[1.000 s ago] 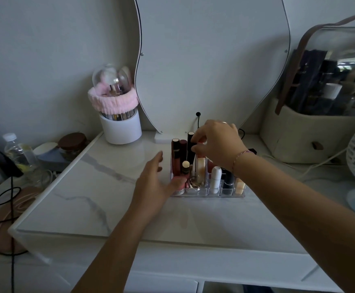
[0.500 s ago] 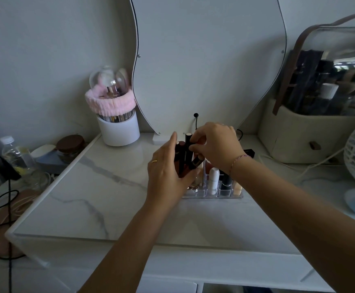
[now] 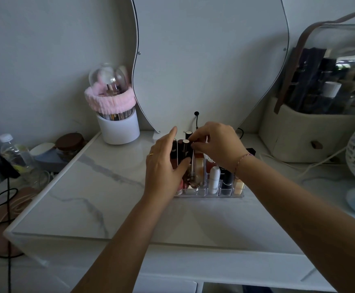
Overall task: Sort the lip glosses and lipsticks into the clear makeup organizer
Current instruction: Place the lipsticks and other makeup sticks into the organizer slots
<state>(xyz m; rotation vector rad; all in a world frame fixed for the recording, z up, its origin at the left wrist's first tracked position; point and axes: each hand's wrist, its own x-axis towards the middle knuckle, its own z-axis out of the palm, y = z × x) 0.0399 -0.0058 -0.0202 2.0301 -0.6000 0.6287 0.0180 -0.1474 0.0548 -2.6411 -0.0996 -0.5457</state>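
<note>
The marble vanity top carries the clear makeup organizer a little past its centre toward 12 o'clock, just in front of the mirror. It is nearly full: tall lip gloss tubes stand at its 9 o'clock end, and short lipsticks, among them a white tube, fill the front cells toward 3 o'clock.

A second ago the left hand lay low at the organizer's 7 o'clock corner. It now stands flat against the 9 o'clock side, fingers straight and pointing up, thumb laid across the front of the tall tubes. It is bracing, not gripping.

The right hand keeps its place over the back row, reaching in from 3 o'clock. Its curled fingertips pinch the top of a dark tube, which leaned half a second ago and now stands nearly upright among the others.

That tube looks close to seated, so the sorting seems almost finished.
</note>
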